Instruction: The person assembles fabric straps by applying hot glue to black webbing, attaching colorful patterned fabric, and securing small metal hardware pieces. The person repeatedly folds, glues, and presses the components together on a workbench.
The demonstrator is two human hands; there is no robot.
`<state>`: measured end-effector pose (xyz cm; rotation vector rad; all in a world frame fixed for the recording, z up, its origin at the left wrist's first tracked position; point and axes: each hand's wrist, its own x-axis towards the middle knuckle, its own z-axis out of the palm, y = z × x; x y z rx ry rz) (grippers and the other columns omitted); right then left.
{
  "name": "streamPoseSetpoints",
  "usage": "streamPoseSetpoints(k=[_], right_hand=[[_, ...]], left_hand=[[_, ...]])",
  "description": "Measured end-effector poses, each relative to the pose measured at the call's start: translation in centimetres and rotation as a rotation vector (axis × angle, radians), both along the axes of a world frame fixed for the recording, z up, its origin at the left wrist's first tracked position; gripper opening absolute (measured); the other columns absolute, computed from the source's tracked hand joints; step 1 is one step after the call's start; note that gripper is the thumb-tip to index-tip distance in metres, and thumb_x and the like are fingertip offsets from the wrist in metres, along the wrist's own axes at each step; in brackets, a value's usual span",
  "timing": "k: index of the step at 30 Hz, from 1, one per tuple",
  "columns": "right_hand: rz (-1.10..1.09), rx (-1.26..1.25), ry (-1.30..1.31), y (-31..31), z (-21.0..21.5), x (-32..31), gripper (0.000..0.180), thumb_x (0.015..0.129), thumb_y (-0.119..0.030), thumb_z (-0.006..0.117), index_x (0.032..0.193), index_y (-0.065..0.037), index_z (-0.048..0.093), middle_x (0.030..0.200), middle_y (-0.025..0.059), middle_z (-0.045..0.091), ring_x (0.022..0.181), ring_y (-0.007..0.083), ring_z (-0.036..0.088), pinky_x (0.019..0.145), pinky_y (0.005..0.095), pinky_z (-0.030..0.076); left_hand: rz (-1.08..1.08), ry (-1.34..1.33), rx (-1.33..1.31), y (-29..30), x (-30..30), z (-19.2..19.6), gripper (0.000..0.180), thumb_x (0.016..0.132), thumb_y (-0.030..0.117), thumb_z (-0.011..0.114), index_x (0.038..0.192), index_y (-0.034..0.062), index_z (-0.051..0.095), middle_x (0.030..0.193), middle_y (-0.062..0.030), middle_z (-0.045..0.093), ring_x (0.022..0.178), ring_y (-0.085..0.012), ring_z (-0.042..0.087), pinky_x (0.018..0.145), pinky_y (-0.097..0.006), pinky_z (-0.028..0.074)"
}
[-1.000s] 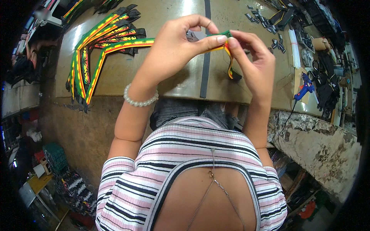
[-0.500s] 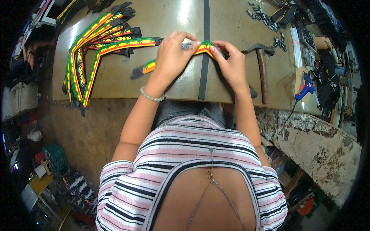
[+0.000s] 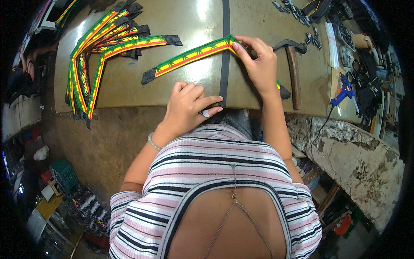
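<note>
A patterned webbing strap (image 3: 194, 56) in green, yellow and red, with black ends, lies bent across the table. My right hand (image 3: 258, 58) pinches it at the bend between thumb and fingers and covers part of its right arm. My left hand (image 3: 187, 103) is at the table's front edge, off the strap, fingers curled. A small pale flat piece (image 3: 205, 113) shows by its thumb; what it is I cannot make out. The left index fingertip reaches the near end of a long black strip (image 3: 225, 56) running across the table.
A fanned pile of similar bent straps (image 3: 103, 56) lies at the left. Right of my right hand is a hammer (image 3: 294, 77). Small dark pieces (image 3: 297, 15) are scattered at the far right. A blue glue gun (image 3: 344, 93) with a cord and white sticks (image 3: 331, 45) sit at the right edge.
My left hand has let go of the strap and come back to the table's front edge. The strap's left arm, covered before, now shows. My right hand still grips the bend.
</note>
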<state>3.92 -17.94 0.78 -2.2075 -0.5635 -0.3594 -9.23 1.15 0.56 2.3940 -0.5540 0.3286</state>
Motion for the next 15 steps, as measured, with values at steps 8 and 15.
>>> streamPoseSetpoints(k=[8, 15], right_hand=[[-0.013, -0.057, -0.012, 0.4, -0.7, -0.3, 0.019, 0.086, -0.021, 0.074, 0.099, -0.007, 0.074, 0.086, 0.0075, 0.07, 0.078, 0.0213, 0.063, 0.077, 0.0334, 0.045], [-0.006, -0.077, -0.021, 0.3, -1.2, -0.5, 0.016, 0.087, -0.022, 0.071, 0.098, -0.01, 0.072, 0.093, 0.005, 0.069, 0.088, 0.0247, 0.061, 0.079, 0.0371, 0.04]], left_hand=[[0.0, -0.007, -0.024, 0.0, 0.1, -0.4, 0.026, 0.068, 0.03, 0.085, 0.091, 0.0201, 0.076, 0.067, 0.0016, 0.042, 0.067, -0.0169, 0.047, 0.072, -0.033, 0.036], [0.011, 0.001, -0.021, -0.1, 0.0, -0.4, 0.026, 0.068, 0.03, 0.085, 0.091, 0.0208, 0.075, 0.067, 0.0017, 0.043, 0.067, -0.0172, 0.048, 0.071, -0.033, 0.036]])
